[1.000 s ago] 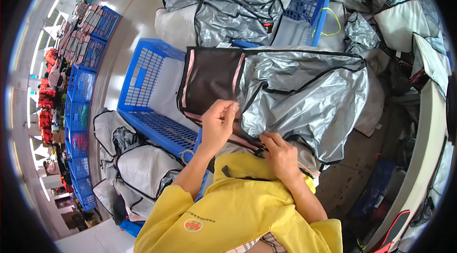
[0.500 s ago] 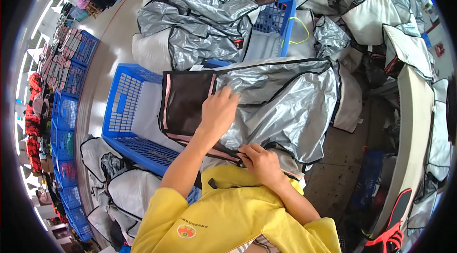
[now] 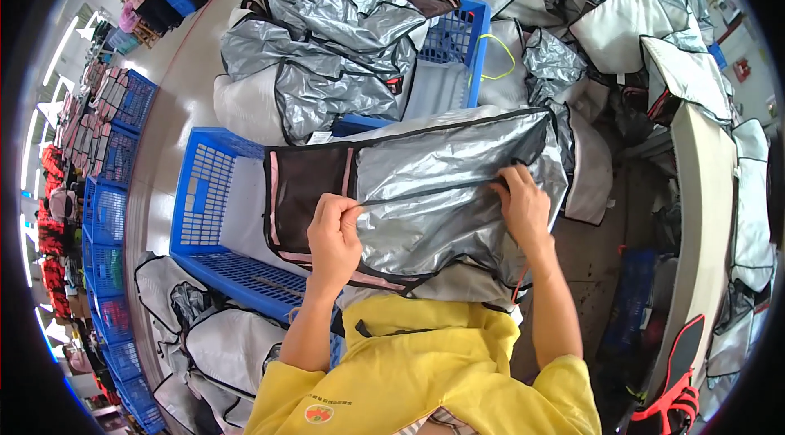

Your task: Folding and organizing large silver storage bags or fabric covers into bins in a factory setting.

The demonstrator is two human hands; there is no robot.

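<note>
In front of me lies a sewn silver-lined bag piece (image 3: 441,226) with black edging and a dark mesh panel (image 3: 315,181) trimmed in pink at its left end. A thin black seam strip (image 3: 433,190) runs taut across the silver lining between my hands. My left hand (image 3: 335,237) pinches the strip's left end beside the mesh panel. Toward the right end of the bag piece, my right hand (image 3: 525,204) has its fingers closed on the strip's other end. Part of the piece rests over a blue crate (image 3: 200,190).
Silver and white bag pieces (image 3: 343,34) are heaped over another blue crate (image 3: 473,51) at the back. More pieces (image 3: 233,329) lie at lower left. A beige board edge (image 3: 699,214) stands on the right, with red-black straps (image 3: 675,390) near it. Blue crates (image 3: 106,210) line the left.
My right hand has moved from the near edge up and right onto the strip. My left hand has shifted left and nearer to me, and the strip is now stretched between them.
</note>
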